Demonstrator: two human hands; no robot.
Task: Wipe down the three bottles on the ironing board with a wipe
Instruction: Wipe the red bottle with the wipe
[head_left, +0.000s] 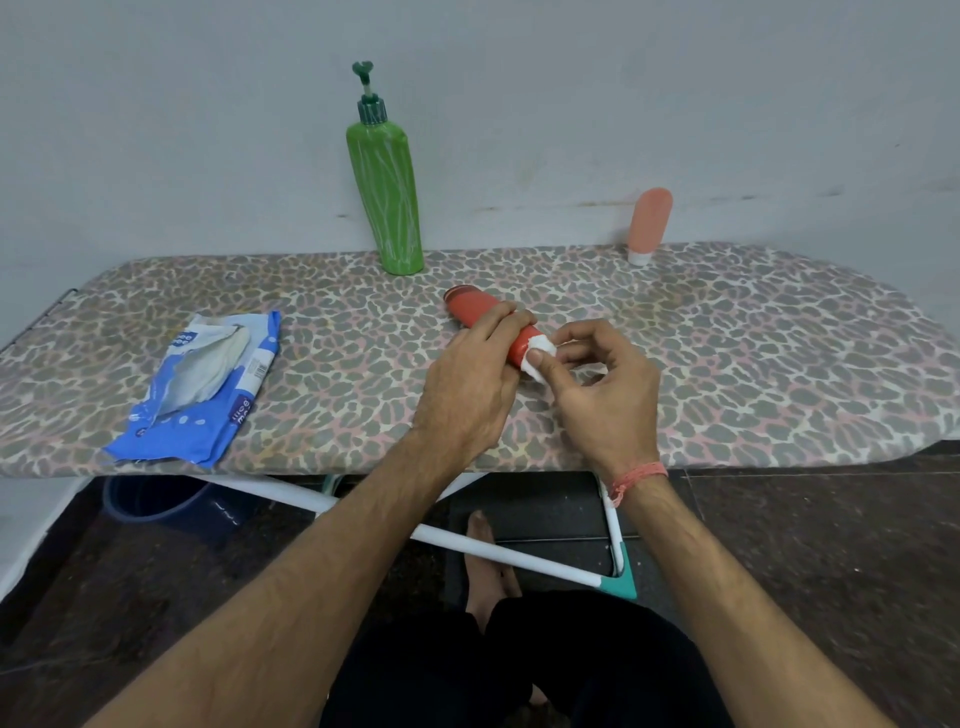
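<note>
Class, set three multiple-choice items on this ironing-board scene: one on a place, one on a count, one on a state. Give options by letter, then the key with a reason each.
1. Where does the wipe pack lie on the ironing board?
A. its left end
B. its right end
C. behind the green bottle

2. How many bottles stand upright?
A. none
B. two
C. three

3. What is the right hand doing?
A. resting open
B. pinching a wipe
C. pressing a pump

Key:
1. A, the pack sits far left of both hands.
2. B, the green bottle and pink bottle stand by the wall; the red bottle is tilted in the left hand.
3. B, the wipe is held against the red bottle's end.
</note>
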